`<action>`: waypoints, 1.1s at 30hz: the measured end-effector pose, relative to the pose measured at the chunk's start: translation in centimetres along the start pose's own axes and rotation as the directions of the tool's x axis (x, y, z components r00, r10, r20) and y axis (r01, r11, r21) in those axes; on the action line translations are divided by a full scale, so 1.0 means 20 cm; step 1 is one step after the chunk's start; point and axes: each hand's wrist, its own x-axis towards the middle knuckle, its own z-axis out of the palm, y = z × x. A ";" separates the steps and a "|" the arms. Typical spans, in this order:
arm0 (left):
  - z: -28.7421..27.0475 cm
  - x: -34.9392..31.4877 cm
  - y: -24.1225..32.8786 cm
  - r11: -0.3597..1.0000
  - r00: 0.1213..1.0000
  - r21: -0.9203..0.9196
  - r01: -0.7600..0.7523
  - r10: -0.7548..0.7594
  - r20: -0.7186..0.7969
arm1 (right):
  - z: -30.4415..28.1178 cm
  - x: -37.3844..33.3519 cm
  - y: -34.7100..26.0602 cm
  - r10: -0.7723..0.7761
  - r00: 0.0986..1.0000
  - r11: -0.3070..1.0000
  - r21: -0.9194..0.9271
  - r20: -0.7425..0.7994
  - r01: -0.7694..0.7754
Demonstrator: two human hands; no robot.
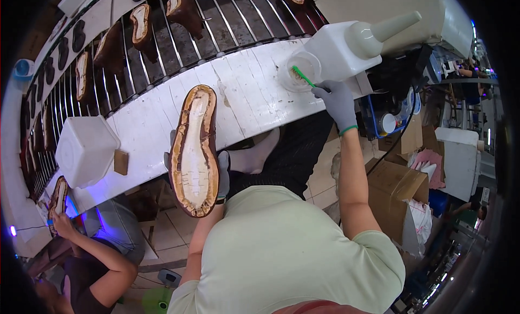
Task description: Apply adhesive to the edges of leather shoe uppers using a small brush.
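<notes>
My gloved left hand (223, 173) is closed around a brown shoe upper (196, 151), held with its underside up. That underside has a pale insole with a tan folded rim around it; most of my fingers are hidden beneath. In my right hand (337, 104), also in a grey glove, is a small brush with a green handle (304, 77). The brush's head dips into a clear plastic cup (299, 82) on the white bench. Right beside the cup lies a white squeeze bottle (346, 46) with a long pale nozzle.
Behind the white bench (244, 92) runs a rack of metal rollers (227, 21) carrying several brown shoe uppers (142, 28). Dark soles (63, 51) line a far ledge. A white plastic container (86, 151) stands at left, near a co-worker's hand (64, 224) holding another shoe. Cardboard boxes (395, 189) sit at right.
</notes>
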 end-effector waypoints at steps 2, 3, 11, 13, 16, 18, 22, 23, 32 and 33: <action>-0.01 -0.03 -0.04 0.999 1.000 -0.042 0.015 -0.013 0.028 | 0.03 -0.02 0.03 0.205 0.955 0.715 0.633 0.216 -0.297; -0.02 -0.05 -0.04 0.998 0.999 -0.060 0.023 -0.021 0.043 | 0.02 -0.06 0.01 0.244 0.934 0.624 0.694 0.263 -0.358; 0.24 0.03 -0.09 0.979 0.986 -0.170 0.110 -0.086 0.144 | -0.05 -0.11 -0.20 -0.046 0.953 0.287 0.918 0.299 -0.274; 0.28 0.02 -0.11 0.975 0.982 -0.169 0.143 -0.120 0.144 | -0.15 -0.14 -0.35 -0.085 0.951 0.428 0.873 0.298 -0.235; 0.34 0.00 -0.11 0.967 0.977 -0.172 0.191 -0.170 0.128 | -0.20 -0.24 -0.51 -0.192 0.941 0.538 0.832 0.278 -0.136; 0.39 -0.01 -0.11 0.958 0.973 -0.187 0.219 -0.198 0.121 | -0.19 -0.29 -0.55 -0.280 0.925 0.515 0.853 0.259 -0.083; 0.38 -0.04 -0.17 0.934 0.962 -0.240 0.266 -0.243 0.120 | -0.15 -0.37 -0.58 -0.420 0.869 0.582 0.812 0.262 0.037; 0.39 -0.04 -0.18 0.926 0.960 -0.258 0.275 -0.251 0.125 | -0.15 -0.39 -0.59 -0.442 0.858 0.581 0.813 0.262 0.051; 0.45 -0.11 -0.25 0.834 0.942 -0.439 0.335 -0.287 0.173 | -0.09 -0.39 -0.63 -0.346 0.905 0.675 0.735 0.246 0.058; 0.45 -0.11 -0.26 0.821 0.941 -0.460 0.339 -0.290 0.176 | -0.09 -0.37 -0.63 -0.324 0.911 0.696 0.717 0.255 0.047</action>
